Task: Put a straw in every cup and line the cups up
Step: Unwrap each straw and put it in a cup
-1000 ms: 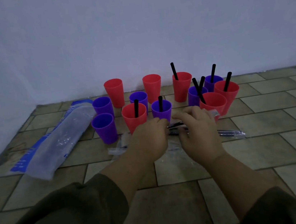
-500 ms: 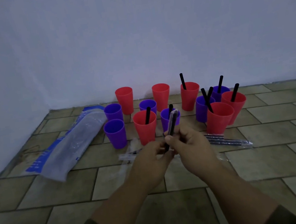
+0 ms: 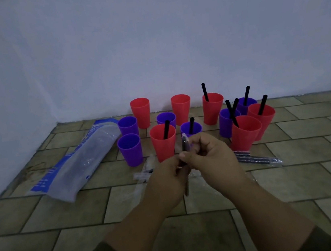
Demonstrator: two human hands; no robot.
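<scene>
Several red and purple cups stand in a cluster on the tiled floor by the wall. Black straws stick out of several, such as the near red cup point(image 3: 163, 141) and the purple cup point(image 3: 191, 128) behind my hands. Two red cups at the back point(image 3: 140, 112) point(image 3: 181, 108) and three purple cups point(image 3: 127, 125) point(image 3: 130, 149) point(image 3: 166, 119) hold no straw. In front of the cluster both hands hold one wrapped black straw point(image 3: 184, 144) upright: my left hand point(image 3: 168, 183) grips its lower part, my right hand point(image 3: 211, 157) pinches it higher up.
A long clear and blue plastic bag point(image 3: 77, 164) lies on the floor at the left. More wrapped straws point(image 3: 255, 157) lie to the right of my hands, and loose clear wrappers point(image 3: 143, 173) lie to their left. A white wall closes the back and left.
My hands lifted one wrapped straw off the floor pile and brought it upright between them. The camera tilted up, so the cups sit lower in view.
</scene>
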